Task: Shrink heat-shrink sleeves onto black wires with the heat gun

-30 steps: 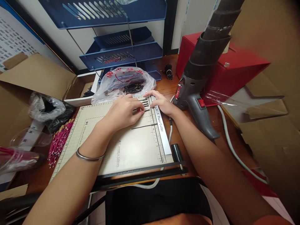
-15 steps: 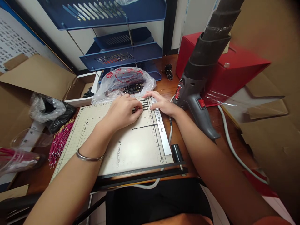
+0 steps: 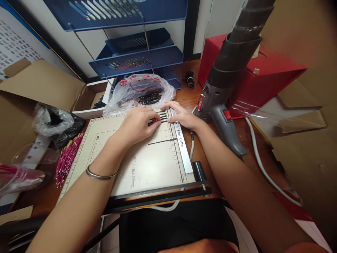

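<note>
A beige paper cutter board (image 3: 147,165) lies in front of me on the wooden desk. Several thin black wire pieces (image 3: 163,116) lie side by side at its far right corner, against the white ruler strip (image 3: 181,144). My left hand (image 3: 138,124) rests on the board with its fingers curled and pinched on the wires' left ends. On the ruler strip lies my right hand (image 3: 181,116), fingers flat, fingertips touching the wires' right ends. One single black wire (image 3: 161,142) lies apart, nearer to me.
A grey heat gun (image 3: 223,102) stands right of the board, before a red box (image 3: 252,77). A clear bag of black wires (image 3: 142,92) sits behind the board. Pink-red wires (image 3: 67,158) lie at the left, with cardboard boxes (image 3: 34,88) and blue trays (image 3: 137,59) behind.
Almost nothing has moved. My left fingers have shifted slightly along the black wires; both hands stay at the board's far right corner.
</note>
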Demonstrator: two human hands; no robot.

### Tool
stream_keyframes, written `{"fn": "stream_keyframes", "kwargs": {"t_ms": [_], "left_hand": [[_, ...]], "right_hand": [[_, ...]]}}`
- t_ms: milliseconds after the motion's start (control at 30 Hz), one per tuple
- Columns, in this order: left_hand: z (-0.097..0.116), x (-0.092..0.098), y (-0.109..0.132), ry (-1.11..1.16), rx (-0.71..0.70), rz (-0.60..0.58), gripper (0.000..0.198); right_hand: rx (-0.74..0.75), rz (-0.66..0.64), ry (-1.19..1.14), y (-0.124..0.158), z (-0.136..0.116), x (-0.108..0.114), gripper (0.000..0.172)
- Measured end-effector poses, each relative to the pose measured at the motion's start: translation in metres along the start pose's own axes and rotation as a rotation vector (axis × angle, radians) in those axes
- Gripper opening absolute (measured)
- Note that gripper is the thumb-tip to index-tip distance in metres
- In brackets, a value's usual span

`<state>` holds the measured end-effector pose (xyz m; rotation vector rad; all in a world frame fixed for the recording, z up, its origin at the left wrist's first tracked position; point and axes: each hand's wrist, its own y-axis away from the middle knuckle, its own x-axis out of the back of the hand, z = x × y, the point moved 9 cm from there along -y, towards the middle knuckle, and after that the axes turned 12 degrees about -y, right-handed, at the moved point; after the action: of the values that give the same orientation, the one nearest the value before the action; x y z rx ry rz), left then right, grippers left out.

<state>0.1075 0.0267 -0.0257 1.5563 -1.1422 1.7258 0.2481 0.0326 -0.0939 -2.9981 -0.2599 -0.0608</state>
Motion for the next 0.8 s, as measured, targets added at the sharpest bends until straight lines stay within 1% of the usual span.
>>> {"fn": "stream_keyframes", "kwargs": {"t_ms": [200,367,467,533,600,667,733,800], "left_hand": [[0.000,-0.002,0.000,0.021,-0.006,0.004,0.028],[0.000,-0.004,-0.001,0.026,-0.003,-0.005,0.028],[0.001,-0.003,0.000,0.016,0.011,-0.013,0.028],[0.003,0.003,0.001,-0.013,0.024,0.019,0.028],[0.007,0.013,0.003,-0.037,0.030,0.075,0.027],[0.016,0.023,0.004,-0.031,0.004,0.112,0.027],[0.027,0.028,0.004,0.004,-0.058,0.099,0.028],[0.038,0.027,0.004,0.059,-0.137,0.048,0.029]], "right_hand": [[-0.003,-0.007,-0.007,-0.001,0.002,0.000,0.063],[-0.044,0.032,-0.006,-0.002,0.005,0.001,0.063],[-0.040,0.048,-0.014,-0.003,0.004,0.001,0.058],[-0.018,0.051,-0.018,-0.003,0.002,0.001,0.053],[-0.002,0.054,-0.026,-0.002,0.000,0.001,0.050],[0.005,0.059,-0.035,-0.001,0.000,0.002,0.048],[0.008,0.061,-0.037,-0.001,0.000,0.001,0.048],[0.013,0.060,-0.034,-0.001,0.000,0.001,0.046]]}}
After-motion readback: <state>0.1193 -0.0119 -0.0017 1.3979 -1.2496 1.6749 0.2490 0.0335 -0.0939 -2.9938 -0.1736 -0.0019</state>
